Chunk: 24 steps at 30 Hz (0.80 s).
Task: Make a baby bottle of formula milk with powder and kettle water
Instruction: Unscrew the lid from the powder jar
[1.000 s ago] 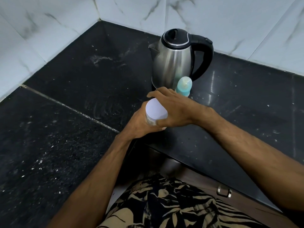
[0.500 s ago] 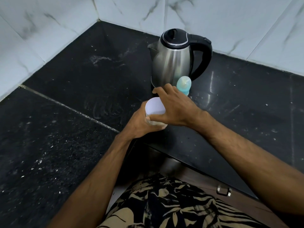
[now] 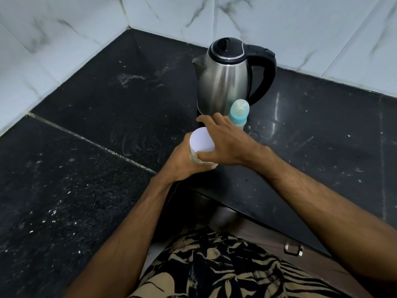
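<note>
The left hand (image 3: 187,162) wraps the jar (image 3: 196,157), hiding most of its body below the white lid (image 3: 202,141). Behind the jar, the right hand (image 3: 227,143) covers the baby bottle (image 3: 238,114) bottom and perhaps the kettle (image 3: 225,82) base.

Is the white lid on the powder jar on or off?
On: the white lid sits flat atop the jar, right hand gripping its rim.

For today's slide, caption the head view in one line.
Both hands grip the white-lidded jar before the kettle and bottle.
</note>
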{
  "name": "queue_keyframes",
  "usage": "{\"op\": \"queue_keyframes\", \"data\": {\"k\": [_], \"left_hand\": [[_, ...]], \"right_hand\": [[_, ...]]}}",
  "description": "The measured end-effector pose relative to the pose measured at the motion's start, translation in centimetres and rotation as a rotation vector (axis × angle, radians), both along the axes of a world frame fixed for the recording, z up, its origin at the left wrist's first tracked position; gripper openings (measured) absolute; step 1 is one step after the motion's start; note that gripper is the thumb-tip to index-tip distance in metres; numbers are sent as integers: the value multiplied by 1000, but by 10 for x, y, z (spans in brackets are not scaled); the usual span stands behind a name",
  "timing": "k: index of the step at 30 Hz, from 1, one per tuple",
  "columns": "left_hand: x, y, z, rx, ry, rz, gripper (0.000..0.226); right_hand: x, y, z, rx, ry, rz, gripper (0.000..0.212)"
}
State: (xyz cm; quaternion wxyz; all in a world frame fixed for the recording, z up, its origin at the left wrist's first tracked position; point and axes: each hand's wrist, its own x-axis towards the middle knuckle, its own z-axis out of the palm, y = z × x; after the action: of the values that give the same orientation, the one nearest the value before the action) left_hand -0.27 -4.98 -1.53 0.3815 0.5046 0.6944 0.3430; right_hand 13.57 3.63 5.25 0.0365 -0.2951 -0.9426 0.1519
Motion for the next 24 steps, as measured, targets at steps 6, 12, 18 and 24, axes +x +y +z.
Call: {"op": "queue_keyframes", "data": {"k": [6,12,18,24], "left_hand": [[-1,0,-6,-3,1,16,93],[-2,-1,-7,6,-11,21,97],[-1,-1,-5,4,-20,22,97],[5,5,-4,-31,23,22,90]], "right_hand": [[6,3,2,-104,38,32,99],[4,0,-1,-38,45,-2,92],[5,1,-4,-137,60,31,97],[1,0,-3,-111,72,34,91]]}}
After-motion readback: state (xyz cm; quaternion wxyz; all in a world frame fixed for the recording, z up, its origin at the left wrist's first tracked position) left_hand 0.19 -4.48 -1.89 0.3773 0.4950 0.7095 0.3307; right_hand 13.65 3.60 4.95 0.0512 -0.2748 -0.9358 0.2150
